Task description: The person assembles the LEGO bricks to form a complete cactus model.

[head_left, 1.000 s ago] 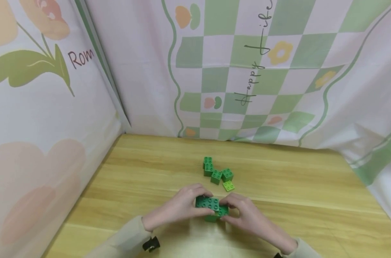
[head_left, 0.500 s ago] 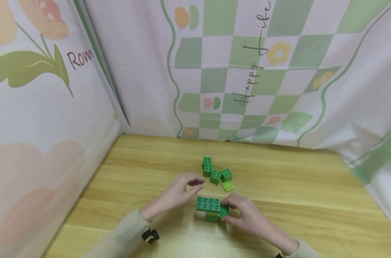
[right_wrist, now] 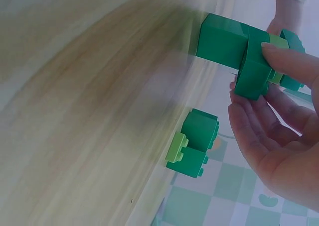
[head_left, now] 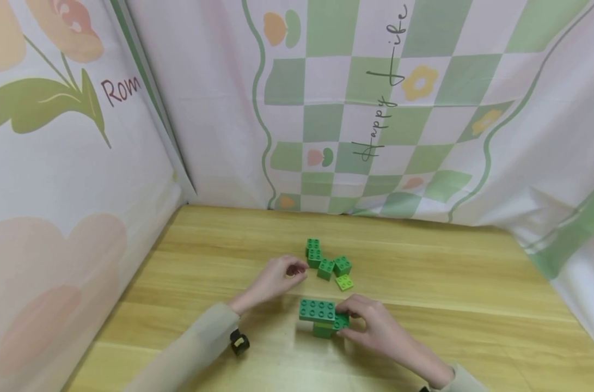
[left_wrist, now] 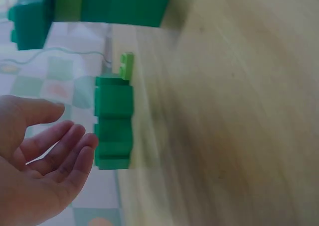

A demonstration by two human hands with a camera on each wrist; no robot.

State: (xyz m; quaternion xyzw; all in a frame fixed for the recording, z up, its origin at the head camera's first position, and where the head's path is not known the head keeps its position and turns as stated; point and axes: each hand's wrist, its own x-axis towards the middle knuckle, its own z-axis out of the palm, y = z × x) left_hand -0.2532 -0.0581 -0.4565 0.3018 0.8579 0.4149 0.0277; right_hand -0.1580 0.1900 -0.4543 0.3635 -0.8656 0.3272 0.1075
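Note:
A small structure of green toy building bricks (head_left: 317, 310) stands on the table in front of me, a long eight-stud brick on top. A lime layer (right_wrist: 279, 41) shows under that top brick in the right wrist view. My right hand (head_left: 375, 329) pinches a brick that juts from the structure's right side, thumb on one face and fingers on the other. My left hand (head_left: 276, 279) hovers beyond the structure to its left, fingers loosely bent, nothing between them. Close to its fingertips lie loose green bricks (left_wrist: 114, 124).
Several green bricks (head_left: 325, 269) lie in a loose row behind the structure, and a thin lime brick (head_left: 344, 282) is at their near right end. A patterned curtain (head_left: 355, 125) hangs at the table's (head_left: 228, 234) back edge, another cloth (head_left: 81, 179) on the left.
My left hand has let go of the structure's top brick and moved away toward the loose bricks. My right hand keeps its pinch on the side brick and stays in place.

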